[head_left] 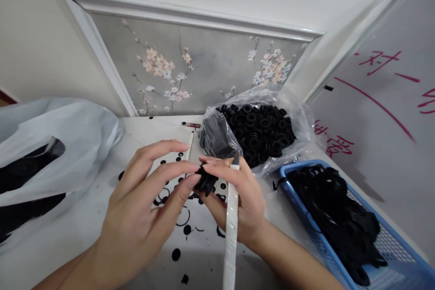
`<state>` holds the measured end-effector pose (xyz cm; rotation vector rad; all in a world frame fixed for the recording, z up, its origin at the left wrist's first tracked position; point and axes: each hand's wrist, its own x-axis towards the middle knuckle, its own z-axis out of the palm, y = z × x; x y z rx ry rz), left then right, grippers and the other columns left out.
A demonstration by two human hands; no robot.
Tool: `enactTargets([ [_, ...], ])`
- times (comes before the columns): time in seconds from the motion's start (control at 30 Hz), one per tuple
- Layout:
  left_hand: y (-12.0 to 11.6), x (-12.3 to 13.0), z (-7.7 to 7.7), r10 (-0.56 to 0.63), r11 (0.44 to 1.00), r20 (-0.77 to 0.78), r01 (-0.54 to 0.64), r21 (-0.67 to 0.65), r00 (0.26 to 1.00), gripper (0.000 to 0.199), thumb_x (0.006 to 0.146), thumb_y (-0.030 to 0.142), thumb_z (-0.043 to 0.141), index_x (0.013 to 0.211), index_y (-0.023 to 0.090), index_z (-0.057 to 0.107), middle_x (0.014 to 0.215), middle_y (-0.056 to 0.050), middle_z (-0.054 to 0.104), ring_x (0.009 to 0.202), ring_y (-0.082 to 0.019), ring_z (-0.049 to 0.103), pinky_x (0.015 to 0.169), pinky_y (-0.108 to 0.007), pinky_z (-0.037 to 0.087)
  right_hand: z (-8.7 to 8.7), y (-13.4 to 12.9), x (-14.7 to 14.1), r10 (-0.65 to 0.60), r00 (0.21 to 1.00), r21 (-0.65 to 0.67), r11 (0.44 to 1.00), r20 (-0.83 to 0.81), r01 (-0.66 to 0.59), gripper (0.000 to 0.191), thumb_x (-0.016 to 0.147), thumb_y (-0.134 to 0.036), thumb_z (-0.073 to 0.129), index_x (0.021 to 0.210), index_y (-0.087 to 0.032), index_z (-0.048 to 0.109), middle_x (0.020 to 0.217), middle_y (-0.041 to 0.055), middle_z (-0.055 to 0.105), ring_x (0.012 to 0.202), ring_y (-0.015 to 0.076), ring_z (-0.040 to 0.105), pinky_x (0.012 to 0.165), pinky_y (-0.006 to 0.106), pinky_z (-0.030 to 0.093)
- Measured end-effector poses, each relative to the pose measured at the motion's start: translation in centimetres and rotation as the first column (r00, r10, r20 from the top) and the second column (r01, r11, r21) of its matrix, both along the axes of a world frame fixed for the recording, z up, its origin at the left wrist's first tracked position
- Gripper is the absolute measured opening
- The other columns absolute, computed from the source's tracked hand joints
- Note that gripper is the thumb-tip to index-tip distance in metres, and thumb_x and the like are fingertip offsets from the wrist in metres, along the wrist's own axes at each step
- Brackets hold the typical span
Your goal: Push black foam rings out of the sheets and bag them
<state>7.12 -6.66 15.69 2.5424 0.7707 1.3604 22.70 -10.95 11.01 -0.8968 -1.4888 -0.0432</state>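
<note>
Near the middle of the view, a small black rubber piece (206, 181) with ringed grooves is held between both hands. My left hand (149, 195) pinches its left side with thumb and index finger, the other fingers raised. My right hand (243, 195) grips its right side with thumb and fingers. A long white-wrapped tool (231, 222) with a dark tip also rests in my right hand, its handle running down toward the bottom edge. Under the hands, black discs (176, 254) and thin rings (183, 216) lie scattered on the white table (136, 244).
Behind the hands sits a clear plastic bag (299, 113) full of black rubber rings (258, 131). A blue basket (306, 217) of black pieces stands at right. White plastic bags (78, 145) lie at left. A small red tool (190, 125) and white pen-like stick (190, 142) lie beyond.
</note>
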Motion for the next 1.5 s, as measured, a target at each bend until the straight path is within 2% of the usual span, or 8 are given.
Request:
enactTargets([
  [0.27,-0.8,-0.2,0.2,0.038,0.996,-0.058,-0.033,0.083,0.998,0.017,0.089,0.010,0.058,0.101,0.020,0.064,0.116,-0.004,0.060,0.092,-0.014,0.062,0.070,-0.024,0.053,0.2,-0.4,0.2,-0.146,0.980,0.047,0.989,0.137,0.141,0.043,0.083,-0.008,0.064,0.124,-0.019,0.056,0.100,0.0087,0.073,0.097,0.0219,0.069,0.077,0.038,0.062],
  [0.4,-0.8,-0.2,-0.1,0.029,0.996,-0.071,-0.023,0.090,0.997,0.020,0.087,0.006,0.058,0.101,0.019,0.063,0.112,-0.004,0.060,0.090,-0.014,0.061,0.076,-0.023,0.054,0.0,-0.1,0.2,-0.167,0.977,0.079,0.984,0.132,0.158,0.043,0.083,-0.006,0.064,0.124,-0.018,0.057,0.099,0.0083,0.073,0.096,0.0216,0.069,0.077,0.037,0.063],
  [0.6,-0.3,0.0,0.3,-0.042,0.995,-0.123,0.031,-0.092,0.992,0.016,0.091,0.009,0.052,0.098,0.022,0.057,0.105,-0.002,0.057,0.088,-0.013,0.061,0.078,-0.023,0.055,-0.8,0.1,0.2,-0.153,0.980,0.121,0.983,0.125,0.138,0.035,0.081,-0.005,0.066,0.114,-0.015,0.063,0.091,0.0083,0.071,0.098,0.0222,0.070,0.078,0.036,0.063],
  [0.73,0.2,0.1,0.1,-0.070,0.994,-0.164,0.054,-0.099,0.984,0.015,0.093,0.009,0.045,0.097,0.022,0.053,0.106,-0.005,0.051,0.095,-0.016,0.058,0.075,-0.025,0.054,-1.0,0.1,0.1,-0.140,0.984,0.109,0.986,0.109,0.128,0.035,0.082,-0.007,0.066,0.115,-0.018,0.062,0.092,0.0070,0.072,0.097,0.0224,0.070,0.078,0.038,0.064],
  [0.93,0.1,0.6,-1.5,-0.021,1.000,-0.075,0.020,-0.009,0.997,0.012,0.091,0.009,0.048,0.093,0.020,0.052,0.105,-0.006,0.047,0.099,-0.018,0.056,0.075,-0.028,0.053,-0.7,0.2,-0.1,-0.088,0.993,0.031,0.996,0.079,0.086,0.043,0.082,-0.009,0.067,0.122,-0.022,0.059,0.097,0.0077,0.074,0.096,0.0223,0.070,0.078,0.038,0.062],
  [1.2,0.1,0.7,-2.4,-0.093,0.991,0.082,0.100,-0.092,0.992,0.020,0.088,0.006,0.050,0.100,0.021,0.056,0.109,-0.005,0.048,0.105,-0.019,0.057,0.096,-0.037,0.049,0.0,-0.2,0.5,-0.130,0.991,-0.028,0.991,0.008,0.130,0.045,0.078,-0.008,0.070,0.118,-0.026,0.060,0.102,0.0049,0.075,0.091,0.0220,0.071,0.077,0.038,0.059],
  [1.4,0.1,0.9,-2.7,-0.170,0.969,0.106,0.186,-0.160,0.980,0.043,0.086,0.028,0.068,0.124,0.025,0.050,0.111,-0.005,0.061,0.101,-0.020,0.060,0.088,-0.035,0.054,-0.1,-0.3,0.3,-0.126,0.992,0.022,0.992,0.022,0.126,0.042,0.081,-0.008,0.067,0.120,-0.024,0.060,0.095,0.0048,0.074,0.095,0.0230,0.069,0.078,0.040,0.061],
  [1.5,-0.3,1.0,-3.2,-0.082,0.981,0.109,0.100,-0.164,0.991,0.053,0.079,0.043,0.074,0.123,0.025,0.052,0.105,-0.004,0.066,0.089,-0.019,0.066,0.081,-0.034,0.058,-0.4,-0.3,0.2,-0.119,0.992,0.052,0.992,0.045,0.116,0.037,0.086,-0.013,0.062,0.122,-0.023,0.059,0.097,0.0072,0.073,0.099,0.0245,0.068,0.079,0.042,0.061],
])
